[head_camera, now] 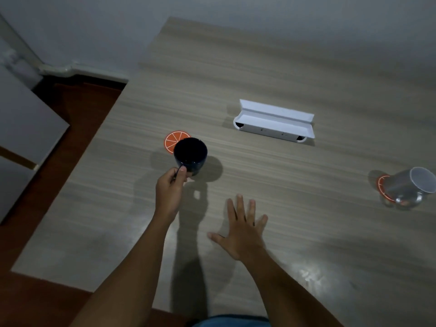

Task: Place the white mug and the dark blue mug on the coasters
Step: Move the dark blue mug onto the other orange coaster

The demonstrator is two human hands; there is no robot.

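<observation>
My left hand (170,188) grips the handle of the dark blue mug (190,155), which is upright above the table, its shadow falling to the right. Just behind and left of it lies an orange-slice coaster (171,140), partly covered from view by the mug. At the far right the white mug (411,187) stands on a second orange coaster (380,185), of which only the left rim shows. My right hand (243,228) is flat with fingers spread, low over the table near me, holding nothing.
An open white cardboard box (274,121) lies at the middle back of the wooden table (306,67). The table's left edge drops to a dark red floor (77,107). A grey cabinet (23,128) stands at the left.
</observation>
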